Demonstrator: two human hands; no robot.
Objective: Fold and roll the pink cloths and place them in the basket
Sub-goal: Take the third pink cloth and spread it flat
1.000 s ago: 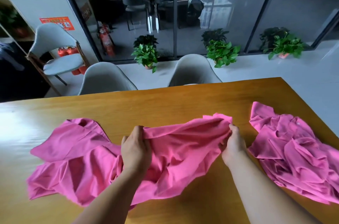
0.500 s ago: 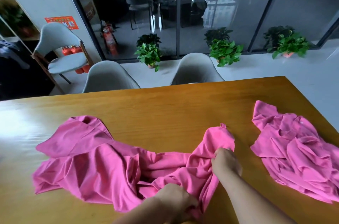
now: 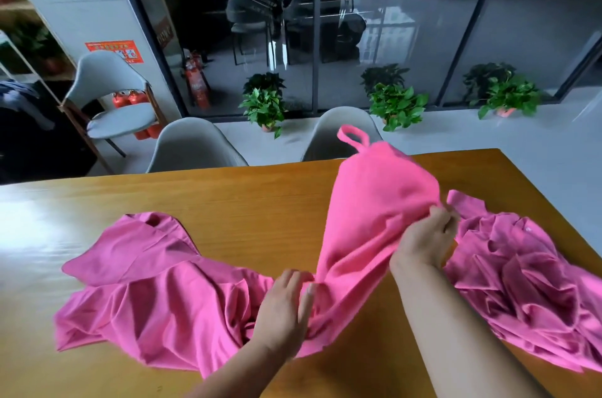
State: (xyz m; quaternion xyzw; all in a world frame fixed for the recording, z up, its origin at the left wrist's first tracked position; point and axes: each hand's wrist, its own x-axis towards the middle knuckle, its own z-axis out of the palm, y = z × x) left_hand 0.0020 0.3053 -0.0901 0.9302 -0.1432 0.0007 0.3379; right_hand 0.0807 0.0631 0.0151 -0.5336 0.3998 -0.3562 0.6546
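Across the bench (image 3: 228, 195) the far half is bare wood, right up to the far edge, where two grey chairs (image 3: 192, 147) are tucked in close. On the left, past the spread cloth, the wood runs out of view under a bright glare. The right edge slants toward me, and the crumpled cloth (image 3: 521, 283) lies close along it, its near end running off the right side of the picture. A strip of open wood also lies in front of me, between my forearms and along the near side.

Three pink pieces are out. The spread cloth (image 3: 156, 293) lies flat and rumpled on the left of the bench. The towel (image 3: 374, 202) is in the middle, partly lifted. The crumpled cloth sits to the right, just beside my right wrist.

My right grip (image 3: 423, 238) is raised above the bench with the fingers curled, pinching the towel's right edge. From there the towel stands up in a broad peak, and a small hanging loop (image 3: 353, 137) sticks up at its top corner, above the far edge of the bench. The towel narrows as it falls toward my left side.

My left grip (image 3: 283, 313) is low, palm down, with fingers fairly straight and thumb out to the right. It presses the towel's gathered lower end against the bench, where that end meets the spread cloth. Both forearms reach in from the near side, the right one crossing the towel's lower corner.
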